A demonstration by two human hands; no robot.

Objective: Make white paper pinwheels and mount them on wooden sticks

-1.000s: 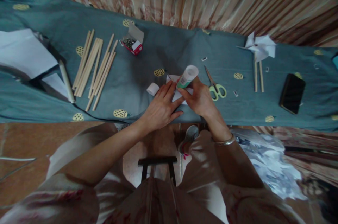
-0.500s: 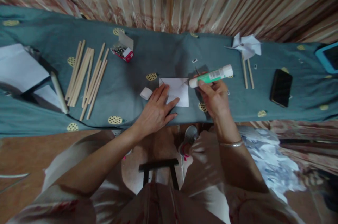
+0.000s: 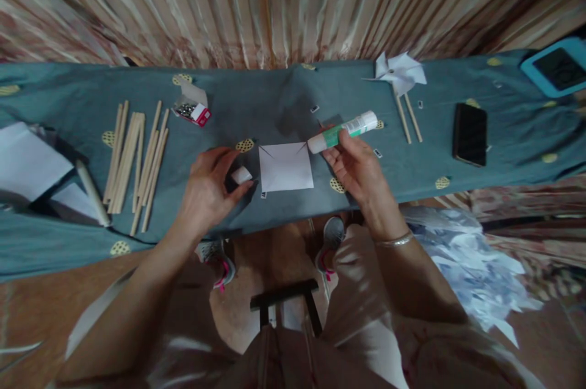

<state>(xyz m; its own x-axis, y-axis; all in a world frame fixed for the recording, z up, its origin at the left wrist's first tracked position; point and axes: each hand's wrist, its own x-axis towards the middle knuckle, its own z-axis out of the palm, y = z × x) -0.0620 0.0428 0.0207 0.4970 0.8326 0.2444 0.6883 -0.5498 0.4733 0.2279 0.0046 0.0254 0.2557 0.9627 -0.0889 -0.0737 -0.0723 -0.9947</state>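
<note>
A white square of paper (image 3: 286, 167) lies flat on the blue-grey cloth (image 3: 274, 102) near its front edge. My right hand (image 3: 354, 169) holds a green-and-white glue stick (image 3: 342, 131) sideways, its open end just right of the paper's top right corner. My left hand (image 3: 206, 190) is left of the paper, fingers closing on the small white glue cap (image 3: 240, 175).
Several wooden sticks (image 3: 135, 154) lie at the left beside a rolled paper (image 3: 91, 192) and white sheets (image 3: 27, 160). A small box of pins (image 3: 192, 109), a paper pinwheel (image 3: 400, 74) on two sticks, a black phone (image 3: 469, 125) and a blue tablet (image 3: 553, 65) lie on the cloth. Paper scraps (image 3: 467, 267) litter the floor.
My right hand lifted the glue stick off the paper and turned it sideways. My left hand left the paper and moved left onto the white cap. The view shifted right.
</note>
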